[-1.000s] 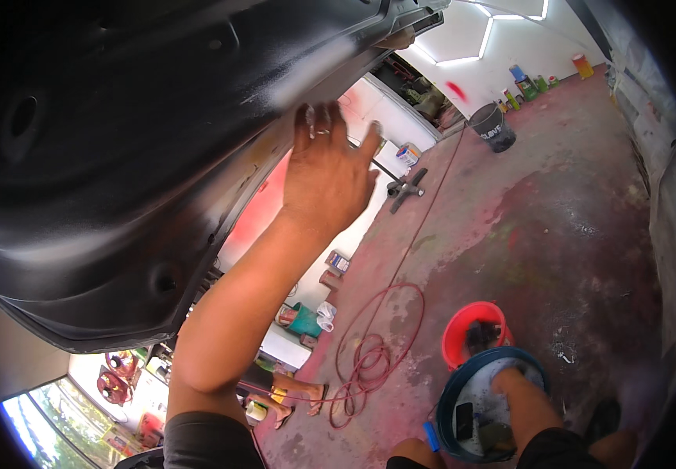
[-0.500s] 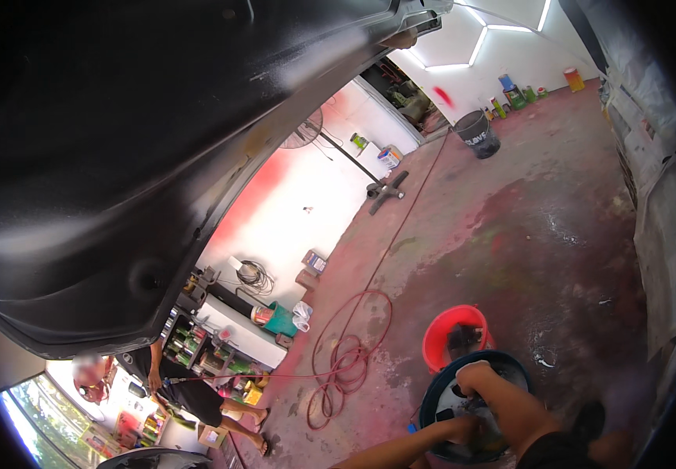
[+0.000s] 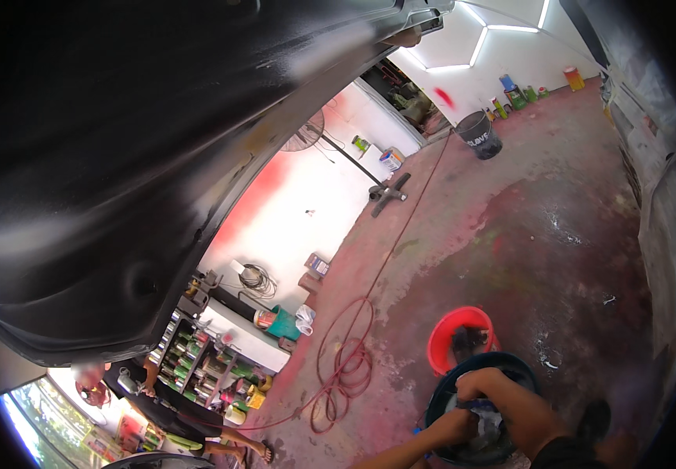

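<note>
Both my hands are over a dark teal tub [image 3: 527,370] that holds water with whitish froth. My left hand [image 3: 457,427] is closed at the tub's near side, its fingers curled inward. Just beyond it my right hand [image 3: 480,384] is closed too, knuckles up. Between the hands shows a small dark, bluish wet-looking piece [image 3: 475,405], partly hidden by my fingers; its kind cannot be made out. A red bucket [image 3: 438,341] with something dark inside stands right behind the tub.
A large dark car panel [image 3: 119,172] hangs over the upper left. A red hose [image 3: 346,367] lies coiled on the wet floor. Farther off stand a black bucket [image 3: 480,141] and a pedestal fan [image 3: 389,192]. Another person [image 3: 168,399] holds a spray gun at lower left.
My hands have risen from the water and come together above the tub, the dark piece now showing between them. The other person has shifted and lifted the spray gun.
</note>
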Demonstrator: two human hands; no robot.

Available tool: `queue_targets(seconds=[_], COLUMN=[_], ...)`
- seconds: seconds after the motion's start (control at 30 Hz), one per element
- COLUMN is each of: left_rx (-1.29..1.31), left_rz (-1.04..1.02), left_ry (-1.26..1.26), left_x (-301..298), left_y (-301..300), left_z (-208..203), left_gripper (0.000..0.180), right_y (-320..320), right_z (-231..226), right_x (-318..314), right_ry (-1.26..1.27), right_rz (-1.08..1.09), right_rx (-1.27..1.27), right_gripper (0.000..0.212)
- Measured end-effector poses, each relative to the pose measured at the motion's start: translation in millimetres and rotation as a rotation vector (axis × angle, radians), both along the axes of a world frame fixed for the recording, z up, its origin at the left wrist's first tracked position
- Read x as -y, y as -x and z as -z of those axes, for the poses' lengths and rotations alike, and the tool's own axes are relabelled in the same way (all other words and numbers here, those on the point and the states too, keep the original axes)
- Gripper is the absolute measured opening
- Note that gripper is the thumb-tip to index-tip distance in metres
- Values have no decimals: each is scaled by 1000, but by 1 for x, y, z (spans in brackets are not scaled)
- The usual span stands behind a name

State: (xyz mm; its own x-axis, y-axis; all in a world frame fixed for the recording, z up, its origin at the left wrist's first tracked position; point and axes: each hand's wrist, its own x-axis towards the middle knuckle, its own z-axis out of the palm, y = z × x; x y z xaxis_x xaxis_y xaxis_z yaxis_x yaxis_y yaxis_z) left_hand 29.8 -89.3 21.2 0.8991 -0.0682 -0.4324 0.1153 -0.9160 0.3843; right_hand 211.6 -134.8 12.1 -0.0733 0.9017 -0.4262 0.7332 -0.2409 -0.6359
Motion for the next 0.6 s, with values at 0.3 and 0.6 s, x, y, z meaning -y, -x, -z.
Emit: queue_targets(seconds=[0.3,0.6], left_rx=[273,546], left_rz=[-451,-174], left_ry=[10,-160], left_x=[-14,11], left_y=[21,40], left_z=[-119,-31], left_gripper=[31,27], right_y=[-1,-54], right_z=[-121,-139], right_x=[32,3], right_ry=[-803,-1061], right_rz=[257,417], right_rx=[-162,-2087], right_gripper=[44,35])
